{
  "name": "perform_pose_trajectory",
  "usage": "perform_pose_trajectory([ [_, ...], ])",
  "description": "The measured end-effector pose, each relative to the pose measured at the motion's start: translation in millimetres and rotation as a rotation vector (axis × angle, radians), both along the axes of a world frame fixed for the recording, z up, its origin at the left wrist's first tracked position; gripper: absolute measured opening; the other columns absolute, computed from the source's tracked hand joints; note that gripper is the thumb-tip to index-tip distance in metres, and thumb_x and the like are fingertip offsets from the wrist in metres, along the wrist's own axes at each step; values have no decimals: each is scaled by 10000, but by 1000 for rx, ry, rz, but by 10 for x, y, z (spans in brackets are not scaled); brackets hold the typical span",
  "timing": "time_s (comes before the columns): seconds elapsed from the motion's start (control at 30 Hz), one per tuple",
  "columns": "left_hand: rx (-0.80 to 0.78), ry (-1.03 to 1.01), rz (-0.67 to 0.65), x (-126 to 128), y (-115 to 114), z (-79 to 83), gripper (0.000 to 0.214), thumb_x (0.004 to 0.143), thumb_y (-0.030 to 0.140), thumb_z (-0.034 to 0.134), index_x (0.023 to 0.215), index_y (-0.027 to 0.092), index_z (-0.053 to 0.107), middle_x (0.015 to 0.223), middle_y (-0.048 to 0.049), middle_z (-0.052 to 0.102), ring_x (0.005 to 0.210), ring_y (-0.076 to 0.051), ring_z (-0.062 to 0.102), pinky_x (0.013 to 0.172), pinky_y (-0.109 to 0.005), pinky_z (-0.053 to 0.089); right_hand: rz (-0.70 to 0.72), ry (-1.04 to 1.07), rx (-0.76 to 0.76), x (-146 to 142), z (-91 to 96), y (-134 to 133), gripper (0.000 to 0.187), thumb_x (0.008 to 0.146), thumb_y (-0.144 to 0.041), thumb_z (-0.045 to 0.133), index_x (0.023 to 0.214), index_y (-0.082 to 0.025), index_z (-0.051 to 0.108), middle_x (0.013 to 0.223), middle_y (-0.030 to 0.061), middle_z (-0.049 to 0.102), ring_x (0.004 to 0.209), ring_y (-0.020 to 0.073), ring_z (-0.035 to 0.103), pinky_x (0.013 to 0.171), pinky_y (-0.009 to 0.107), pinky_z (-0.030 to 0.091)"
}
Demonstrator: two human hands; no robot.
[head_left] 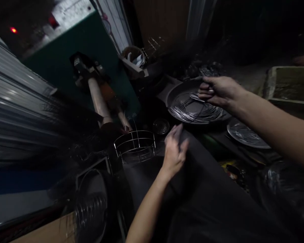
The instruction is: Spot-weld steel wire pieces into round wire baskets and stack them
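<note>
My left hand is over a dark cloth or apron, its thumb apart from the other fingers and nothing visible in it; motion blurs the fingertips. Just left of it stands a round wire frame with thin metal hoops and uprights. My right hand is closed above a wide metal basin. What its fingers pinch is too small and dim to make out. Curved metal wires lie in the basin, and short straight wires show just under the right fingers.
A green machine with thick cylindrical arms rises at the left. Near it are a small round dish and a bucket. A shallow plate of thin pieces lies under my right forearm. At right is a rectangular crate.
</note>
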State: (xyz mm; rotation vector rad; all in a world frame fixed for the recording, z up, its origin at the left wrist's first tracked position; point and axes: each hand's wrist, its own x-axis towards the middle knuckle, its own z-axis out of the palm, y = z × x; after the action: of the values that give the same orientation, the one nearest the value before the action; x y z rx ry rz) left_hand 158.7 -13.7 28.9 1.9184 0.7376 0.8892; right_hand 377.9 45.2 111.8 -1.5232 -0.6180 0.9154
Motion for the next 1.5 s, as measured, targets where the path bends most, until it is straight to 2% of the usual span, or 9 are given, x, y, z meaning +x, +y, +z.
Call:
perform_pose_trajectory([
  [0.13,-236,-123,-84,431,168,209,423,891,583,440,976,200,600,781,-27,596,807,-177,602,813,-350,516,137,311,135,-340,232,-207,367,1000,-109,239,661,-162,371,575,-69,298,449,16,242,521,137,279],
  [0.23,-506,-358,-17,452,309,286,429,886,602,439,882,189,557,545,58,356,458,-66,385,490,-199,402,183,34,64,-455,-82,-439,308,971,-177,384,686,-154,496,630,-14,498,597,79,476,657,196,416],
  [0.4,-760,-526,5,469,543,256,363,919,531,444,966,184,540,523,80,331,398,-41,341,442,-168,345,527,-270,-49,-716,-728,-906,119,800,-243,612,704,-175,626,823,49,663,857,224,607,844,308,452],
  [0.53,-474,-305,106,61,346,227,374,905,471,513,1150,190,543,890,-49,633,838,-170,641,764,-325,530,494,-361,-26,-919,-784,-892,42,770,-239,613,744,-221,640,908,58,680,909,258,621,919,375,445],
  [0.67,38,24,306,-1008,44,263,372,899,329,544,1263,255,514,1214,-75,591,1137,-224,566,1014,-427,445,555,-220,-5,-1080,-611,-488,66,786,-145,634,791,-210,643,884,55,670,852,183,628,778,256,498],
  [0.83,246,227,438,-1924,512,108,906,674,337,763,1422,223,263,1333,-136,465,1270,-306,431,1068,-516,350,558,30,-11,-1461,-425,169,98,899,-158,537,844,-145,616,654,5,559,445,50,437,380,135,343],
  [0.97,243,122,412,-1853,870,-184,835,700,279,682,1390,235,213,1020,-39,544,955,-195,557,907,-404,457,518,243,-3,-1842,-382,530,166,924,-102,454,822,-110,585,602,-22,487,406,24,369,326,103,267],
  [1.1,290,-71,505,-1773,804,-377,760,696,235,630,1331,251,212,938,-2,499,823,-144,533,785,-323,472,592,307,-44,-2059,-415,625,125,901,-113,491,785,-128,537,557,-41,467,377,25,347,308,103,242],
  [1.5,206,-171,505,-1902,886,-536,782,690,379,641,1292,222,168,923,-10,508,831,-160,546,778,-340,480,654,126,-83,-2236,-330,663,294,822,-189,657,626,-174,438,435,-38,409,353,46,337,329,138,246],
])
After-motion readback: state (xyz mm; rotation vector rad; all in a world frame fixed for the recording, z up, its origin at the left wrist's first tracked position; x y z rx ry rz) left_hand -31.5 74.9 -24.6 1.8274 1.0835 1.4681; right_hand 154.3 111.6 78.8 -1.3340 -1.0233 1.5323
